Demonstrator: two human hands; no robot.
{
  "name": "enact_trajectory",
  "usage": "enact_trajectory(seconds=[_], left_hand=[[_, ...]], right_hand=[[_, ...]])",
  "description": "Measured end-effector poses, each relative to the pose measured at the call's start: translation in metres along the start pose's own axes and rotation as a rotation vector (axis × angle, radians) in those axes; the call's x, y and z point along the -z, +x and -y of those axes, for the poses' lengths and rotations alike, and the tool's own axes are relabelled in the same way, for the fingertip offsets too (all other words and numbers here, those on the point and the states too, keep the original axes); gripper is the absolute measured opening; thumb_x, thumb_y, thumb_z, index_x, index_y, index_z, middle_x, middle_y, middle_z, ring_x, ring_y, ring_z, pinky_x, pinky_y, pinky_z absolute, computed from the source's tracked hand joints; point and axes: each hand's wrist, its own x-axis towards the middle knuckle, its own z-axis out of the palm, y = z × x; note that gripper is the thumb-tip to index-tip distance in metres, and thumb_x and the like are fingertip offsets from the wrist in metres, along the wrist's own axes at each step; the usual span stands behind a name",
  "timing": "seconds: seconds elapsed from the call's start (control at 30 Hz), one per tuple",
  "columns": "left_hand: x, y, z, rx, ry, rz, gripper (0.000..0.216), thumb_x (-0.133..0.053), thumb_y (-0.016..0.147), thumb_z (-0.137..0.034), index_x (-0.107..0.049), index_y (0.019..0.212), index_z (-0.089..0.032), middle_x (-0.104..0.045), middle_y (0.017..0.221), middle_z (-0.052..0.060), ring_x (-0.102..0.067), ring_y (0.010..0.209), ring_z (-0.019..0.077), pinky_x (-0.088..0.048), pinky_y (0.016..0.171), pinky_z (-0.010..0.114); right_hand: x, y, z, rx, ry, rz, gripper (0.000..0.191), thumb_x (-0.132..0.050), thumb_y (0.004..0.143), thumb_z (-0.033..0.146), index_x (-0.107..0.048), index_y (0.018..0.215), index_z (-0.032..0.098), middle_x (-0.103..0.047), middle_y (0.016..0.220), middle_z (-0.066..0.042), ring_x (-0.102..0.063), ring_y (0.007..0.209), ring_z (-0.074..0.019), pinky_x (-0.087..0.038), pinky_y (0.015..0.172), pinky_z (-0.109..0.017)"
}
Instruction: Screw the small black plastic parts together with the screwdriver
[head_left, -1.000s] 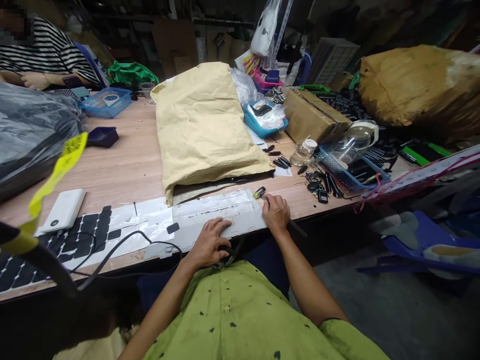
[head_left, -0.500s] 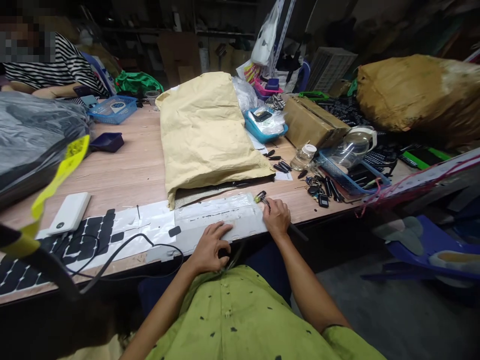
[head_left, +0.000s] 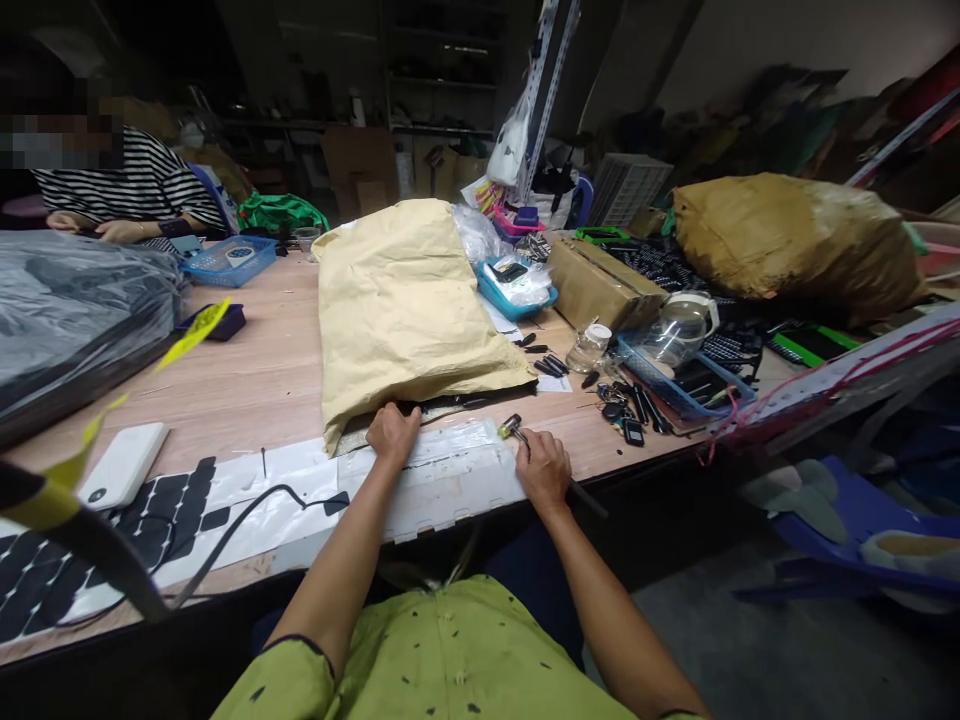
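My left hand [head_left: 392, 432] has its fingers curled at the front edge of a big tan paper sack [head_left: 405, 300], on a dark flat piece sticking out under it; what the fingers grip is hidden. My right hand [head_left: 541, 468] is closed round a screwdriver [head_left: 512, 427] with a yellow-green and black handle, resting on the right end of a long white strip [head_left: 442, 480] that lies along the table's near edge.
A black-tiled flexible panel [head_left: 161, 505] with a black cable [head_left: 225, 510] and a white power bank [head_left: 122, 463] lie at left. Blue baskets [head_left: 679, 375], a jar [head_left: 589, 347], a cardboard box [head_left: 600, 285] and key fobs crowd the right. A person in stripes [head_left: 135, 190] sits far left.
My left hand has gone from the near edge of the white strip forward to the sack's front edge. The right hand has stayed put. The view has tilted up.
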Motion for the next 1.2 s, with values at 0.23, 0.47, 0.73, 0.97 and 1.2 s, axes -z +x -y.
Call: enact_trajectory(seconds=[0.23, 0.47, 0.73, 0.97, 1.2], left_hand=[[-0.009, 0.004, 0.006, 0.023, -0.024, -0.01, 0.028, -0.058, 0.089, -0.042, -0.069, 0.1, -0.018, -0.073, 0.109, 0.019, -0.068, 0.107, 0.0375, -0.051, 0.085, 0.046], [-0.011, -0.003, 0.029, -0.099, -0.119, -0.043, 0.025, -0.05, 0.093, -0.036, -0.069, 0.098, -0.02, -0.073, 0.094, 0.012, -0.068, 0.095, 0.0316, -0.05, 0.077, 0.038], [-0.019, -0.061, 0.066, -0.538, -0.2, 0.073, 0.02, -0.06, 0.082, -0.026, -0.073, 0.098, -0.025, -0.068, 0.09, 0.004, -0.063, 0.086, 0.0226, -0.051, 0.083, 0.035], [-0.027, -0.074, 0.053, -0.637, -0.161, 0.094, 0.017, -0.067, 0.08, -0.025, -0.074, 0.095, -0.024, -0.067, 0.088, 0.004, -0.062, 0.088, 0.0234, -0.048, 0.081, 0.036], [-0.028, -0.069, 0.052, -0.644, -0.212, 0.15, 0.02, -0.069, 0.078, -0.023, -0.076, 0.097, -0.025, -0.067, 0.085, 0.002, -0.062, 0.085, 0.0214, -0.047, 0.083, 0.035]], right_hand=[[-0.002, -0.001, 0.001, 0.004, -0.017, -0.03, 0.028, -0.055, 0.087, 0.013, -0.072, 0.106, 0.023, -0.062, 0.088, -0.006, -0.05, 0.085, -0.0218, -0.033, 0.071, -0.032], [-0.003, 0.0, 0.001, 0.004, -0.006, -0.026, 0.028, -0.054, 0.086, 0.012, -0.072, 0.105, 0.023, -0.061, 0.088, -0.007, -0.049, 0.084, -0.0217, -0.033, 0.071, -0.032], [0.0, 0.002, -0.001, -0.011, 0.002, -0.02, 0.029, -0.054, 0.086, 0.013, -0.072, 0.106, 0.022, -0.062, 0.089, -0.007, -0.049, 0.085, -0.0222, -0.032, 0.072, -0.033], [0.001, 0.003, -0.002, -0.031, 0.0, 0.008, 0.028, -0.055, 0.087, 0.013, -0.073, 0.106, 0.021, -0.061, 0.09, -0.007, -0.049, 0.087, -0.0223, -0.033, 0.073, -0.032], [0.007, 0.011, -0.01, -0.037, 0.074, 0.105, 0.029, -0.056, 0.086, 0.012, -0.074, 0.107, 0.021, -0.066, 0.093, -0.008, -0.055, 0.088, -0.0224, -0.04, 0.076, -0.032]])
